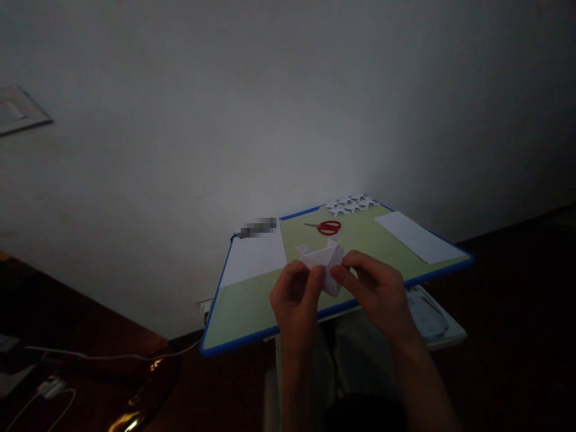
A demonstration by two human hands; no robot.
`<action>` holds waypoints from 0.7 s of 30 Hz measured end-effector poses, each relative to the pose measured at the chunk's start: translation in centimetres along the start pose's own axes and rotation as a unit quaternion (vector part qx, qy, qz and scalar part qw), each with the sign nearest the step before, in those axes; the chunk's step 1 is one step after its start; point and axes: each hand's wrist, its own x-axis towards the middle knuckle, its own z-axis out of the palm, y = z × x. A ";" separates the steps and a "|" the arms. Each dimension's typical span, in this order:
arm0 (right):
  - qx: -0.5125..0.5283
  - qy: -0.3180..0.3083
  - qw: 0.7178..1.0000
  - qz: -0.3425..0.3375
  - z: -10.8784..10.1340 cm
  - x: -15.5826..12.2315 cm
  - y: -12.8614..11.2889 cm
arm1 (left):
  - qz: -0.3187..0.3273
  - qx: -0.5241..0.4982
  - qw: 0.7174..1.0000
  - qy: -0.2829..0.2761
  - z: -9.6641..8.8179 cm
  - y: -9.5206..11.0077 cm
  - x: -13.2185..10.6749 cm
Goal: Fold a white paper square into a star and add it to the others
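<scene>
A folded white paper figure (320, 258), with pointed flaps at its top, is held up over the near side of the table. My left hand (297, 294) pinches its left part between thumb and fingers. On the other side, my right hand (375, 285) grips the right edge, thumb toward me. Beyond the folded paper lies a pair of scissors (329, 227) with red handles, its blades pointing left. Several small folded white paper pieces (351, 205) lie grouped at the table's far edge.
The green table (252, 306) has a blue rim and stands against a grey wall (180, 132). White sheets (252, 258) lie at the left, and a white paper strip (418, 237) at the right. A white cable (112, 356) runs at lower left.
</scene>
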 end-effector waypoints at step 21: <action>0.026 -0.044 0.998 0.033 0.3 -0.5 0.1 | -0.023 0.014 0.999 0.020 -0.5 -0.9 0.0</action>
